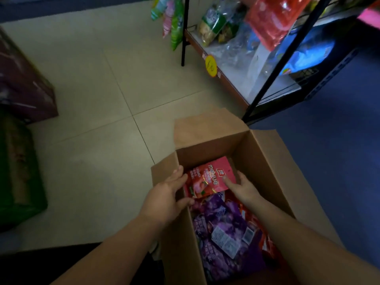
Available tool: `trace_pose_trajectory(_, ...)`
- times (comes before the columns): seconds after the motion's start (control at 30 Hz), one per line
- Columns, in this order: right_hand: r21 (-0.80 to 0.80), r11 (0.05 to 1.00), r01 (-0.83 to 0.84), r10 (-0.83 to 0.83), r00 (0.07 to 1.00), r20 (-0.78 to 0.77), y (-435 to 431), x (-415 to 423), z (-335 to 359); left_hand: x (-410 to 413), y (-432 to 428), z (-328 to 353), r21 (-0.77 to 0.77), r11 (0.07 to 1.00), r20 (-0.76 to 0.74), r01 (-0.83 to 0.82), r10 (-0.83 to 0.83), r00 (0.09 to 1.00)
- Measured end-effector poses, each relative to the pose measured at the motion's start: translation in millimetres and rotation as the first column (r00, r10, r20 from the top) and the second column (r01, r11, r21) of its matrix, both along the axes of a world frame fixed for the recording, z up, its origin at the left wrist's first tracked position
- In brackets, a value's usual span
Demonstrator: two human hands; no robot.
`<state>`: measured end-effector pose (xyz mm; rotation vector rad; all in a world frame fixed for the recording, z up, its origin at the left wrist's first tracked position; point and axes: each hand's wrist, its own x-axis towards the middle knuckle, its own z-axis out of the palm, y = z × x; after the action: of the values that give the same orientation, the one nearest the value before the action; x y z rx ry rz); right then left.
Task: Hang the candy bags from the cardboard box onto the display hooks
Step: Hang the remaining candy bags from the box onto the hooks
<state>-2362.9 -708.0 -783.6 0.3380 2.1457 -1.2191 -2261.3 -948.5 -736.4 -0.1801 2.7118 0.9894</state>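
An open cardboard box [265,159] stands on the floor below me, holding several candy bags. A pink candy bag [209,179] lies tilted on top, over purple candy bags [224,229] and orange ones [267,245]. My left hand [168,194] reaches over the box's left wall, its straight fingers touching the pink bag's left edge. At the bag's right edge, my right hand [244,187] holds it with the thumb on top. The display rack [287,50], with bags hanging on it [273,21], stands beyond the box at the upper right.
The rack's black posts [185,31] and its low white shelf [232,79] with a yellow price tag lie just past the box. Green and pink bags [172,19] hang at its left end. Large sacks [22,140] line the left side; tiled floor [102,99] lies between.
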Motion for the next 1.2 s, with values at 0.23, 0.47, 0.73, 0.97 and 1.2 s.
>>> trace_pose_trajectory(0.23,0.109,0.989,-0.103,0.093,0.992,0.086,16.6,-9.7,-72.4,-0.3,-0.4,-8.8,0.034,0.999,-0.012,-0.026,0.027,1.000)
trace_pose_trajectory(0.47,0.031,0.967,0.252,-0.252,0.968,0.002,13.1,-12.7,-78.9,-1.1,5.6,-3.5,0.054,0.996,0.000,-0.064,0.064,0.998)
trace_pose_trajectory(0.73,0.055,0.964,0.261,-0.267,0.949,0.165,-0.5,-15.4,-79.3,-3.4,7.4,-4.8,0.038,0.998,0.016,-0.054,0.054,0.998)
trace_pose_trajectory(0.97,0.010,0.982,0.189,-0.189,0.982,0.009,-4.1,3.2,-39.3,-5.4,7.7,0.6,-0.008,1.000,0.063,-0.008,0.009,0.998)
trace_pose_trajectory(1.2,0.038,0.993,-0.110,0.116,0.963,-0.244,8.3,17.8,73.2,-20.8,15.9,54.0,-0.170,0.981,0.268,0.090,-0.042,0.963)
